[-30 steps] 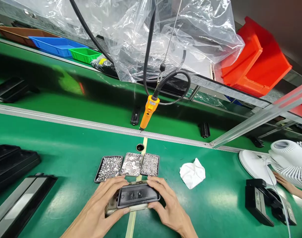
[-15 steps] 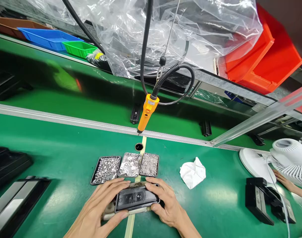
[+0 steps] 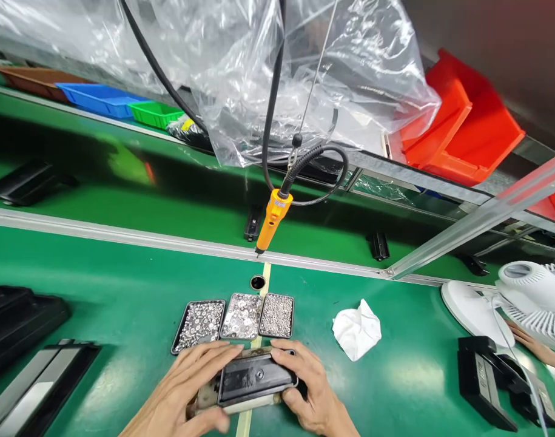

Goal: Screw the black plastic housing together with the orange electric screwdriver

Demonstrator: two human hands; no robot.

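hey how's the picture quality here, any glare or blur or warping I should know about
Head view: bright glare patches on the green table, strongest right of the white cloth; the left hand shows motion blur at the thumb, while the black part and the right hand stay sharp; the metal rail bows from wide-angle distortion; the plastic sheet catches reflections.

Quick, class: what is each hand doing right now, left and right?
Left hand: closed on the left end of the black plastic part.
Right hand: closed on its right end.
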